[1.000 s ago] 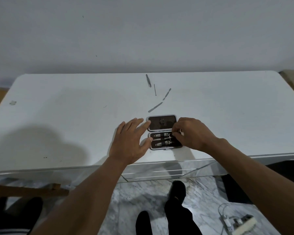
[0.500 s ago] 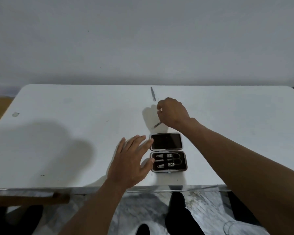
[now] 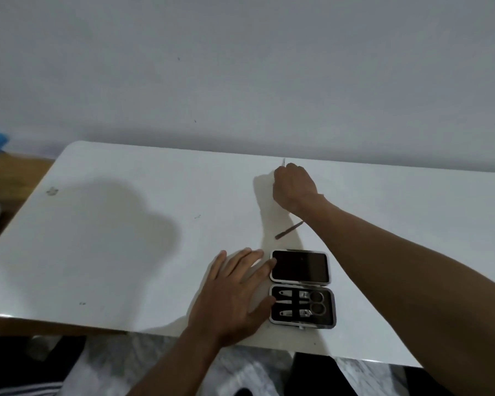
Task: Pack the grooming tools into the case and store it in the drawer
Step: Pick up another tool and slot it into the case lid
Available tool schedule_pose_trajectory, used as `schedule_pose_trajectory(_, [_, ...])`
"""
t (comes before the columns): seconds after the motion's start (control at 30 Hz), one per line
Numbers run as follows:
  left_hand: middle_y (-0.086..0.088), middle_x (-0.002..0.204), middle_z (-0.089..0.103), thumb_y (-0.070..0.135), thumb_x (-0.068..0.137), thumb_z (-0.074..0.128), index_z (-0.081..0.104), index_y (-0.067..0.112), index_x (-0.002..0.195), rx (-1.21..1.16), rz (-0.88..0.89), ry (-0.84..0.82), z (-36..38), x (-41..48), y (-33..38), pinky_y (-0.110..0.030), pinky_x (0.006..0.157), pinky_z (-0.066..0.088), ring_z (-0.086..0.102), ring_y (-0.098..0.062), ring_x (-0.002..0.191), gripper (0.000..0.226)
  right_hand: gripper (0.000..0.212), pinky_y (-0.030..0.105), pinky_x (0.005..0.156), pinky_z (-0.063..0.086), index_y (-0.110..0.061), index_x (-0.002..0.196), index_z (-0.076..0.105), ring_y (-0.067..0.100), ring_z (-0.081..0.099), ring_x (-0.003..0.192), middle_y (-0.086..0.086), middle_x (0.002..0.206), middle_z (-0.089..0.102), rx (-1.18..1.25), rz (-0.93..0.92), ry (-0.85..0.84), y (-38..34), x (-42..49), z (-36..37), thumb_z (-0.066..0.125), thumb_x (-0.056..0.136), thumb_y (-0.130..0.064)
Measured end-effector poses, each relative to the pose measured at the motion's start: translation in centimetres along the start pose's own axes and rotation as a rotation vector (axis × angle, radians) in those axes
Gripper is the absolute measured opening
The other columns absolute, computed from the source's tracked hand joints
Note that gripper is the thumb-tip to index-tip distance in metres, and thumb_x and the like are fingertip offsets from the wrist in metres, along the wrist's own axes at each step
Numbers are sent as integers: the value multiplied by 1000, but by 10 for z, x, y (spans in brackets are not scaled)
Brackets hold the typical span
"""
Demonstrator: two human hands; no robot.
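The right hand [image 3: 295,186] is hiding whatever its fingers are doing: only the back of the hand and the knuckles are showing, so whether it is pinching anything cannot be told. A thin metal tip [image 3: 283,162] is sticking up just past the knuckles, near the table's far edge, too small and blurred to identify, and whether the fingers are touching it cannot be seen. The right forearm is crossing over the upper end of a slim dark tool [image 3: 288,230] lying slantwise on the table [image 3: 126,224], so that end is cut off.

The left hand [image 3: 235,295] is lying flat, palm down, fingers spread wide and gripping nothing. Its fingertips are touching the left edge of the case [image 3: 301,290], and its thumb is pressing against the lower half's left side.

The case is lying open near the table's front edge, the lid half farther away, dark and bare. The nearer half is holding small scissors [image 3: 316,302] and clippers [image 3: 295,312] under a strap.

The right arm is stretching far forward, wrist bent down toward the tabletop. At the left edge a blue object and a pale one are cut off and unreadable.
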State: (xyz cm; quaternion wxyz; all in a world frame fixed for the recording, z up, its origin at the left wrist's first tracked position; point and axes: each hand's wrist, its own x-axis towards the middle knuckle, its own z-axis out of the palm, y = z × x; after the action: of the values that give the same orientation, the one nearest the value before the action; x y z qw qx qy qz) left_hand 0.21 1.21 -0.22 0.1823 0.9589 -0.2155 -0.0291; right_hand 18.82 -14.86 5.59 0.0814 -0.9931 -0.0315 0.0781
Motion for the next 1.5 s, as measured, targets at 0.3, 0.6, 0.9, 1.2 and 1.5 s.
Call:
schedule_pose_trajectory(0.3, [11,154,38,61,97,33,30,39,150,-18,13,31,0,-1,1,-44,119,14,25,-10,145,57,35,32,67,36,-10,61,28,38,57,82,16,84,58,-17,1,42,-2,-8,-9,47,80,12])
schedule_pose_trajectory(0.6, [10,152,40,60,96,36,35,37,148,-8,18,66,-1,-1,1,-45,120,18,29,-12,143,57,12,28,64,38,-4,69,51,31,52,71,10,69,56,166,82,-20,-4,-14,-5,61,74,-1])
schedule_pose_trajectory(0.9, [8,147,46,54,89,48,43,34,144,21,37,102,2,-2,1,-48,115,27,36,-14,140,58,15,28,69,48,-11,84,75,27,65,82,8,88,74,401,97,53,25,-75,-12,60,84,-15])
schedule_pose_trajectory(1.2, [5,147,48,52,91,42,44,33,144,65,49,123,4,-4,2,-49,115,28,39,-18,138,57,5,28,72,46,-14,83,74,20,64,77,3,81,73,320,56,14,58,-164,-24,73,78,-15])
schedule_pose_trajectory(1.5, [3,147,47,54,92,36,43,32,145,77,59,125,7,-3,0,-50,115,27,39,-19,138,59,13,20,54,32,-15,85,74,19,58,65,2,70,66,132,46,-16,74,-191,-8,63,85,-9])
